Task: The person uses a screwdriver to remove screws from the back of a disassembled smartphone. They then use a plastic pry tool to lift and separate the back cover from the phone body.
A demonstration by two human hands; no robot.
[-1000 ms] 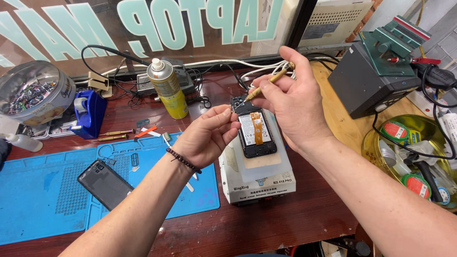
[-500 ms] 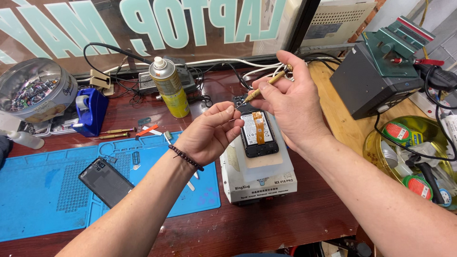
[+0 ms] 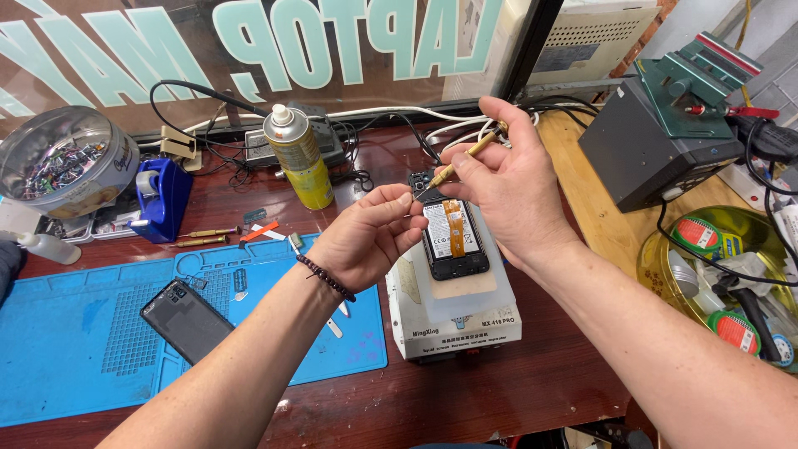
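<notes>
Touching opened phone [image 3: 453, 237]: screwdriver [image 3: 462, 159] tip.

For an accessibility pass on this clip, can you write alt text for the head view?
Over an opened phone lying on a white heating block, the right hand holds a brass-handled screwdriver with its tip near the phone's top edge, while the left hand pinches its fingertips beside that tip. A dark back cover lies on a blue work mat; a yellow spray can stands behind.

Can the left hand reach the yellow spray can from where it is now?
Probably yes. The left hand is at the top edge of the opened phone, and the yellow spray can stands upright just behind it to the left, with only bare table and loose cables between them.
</notes>
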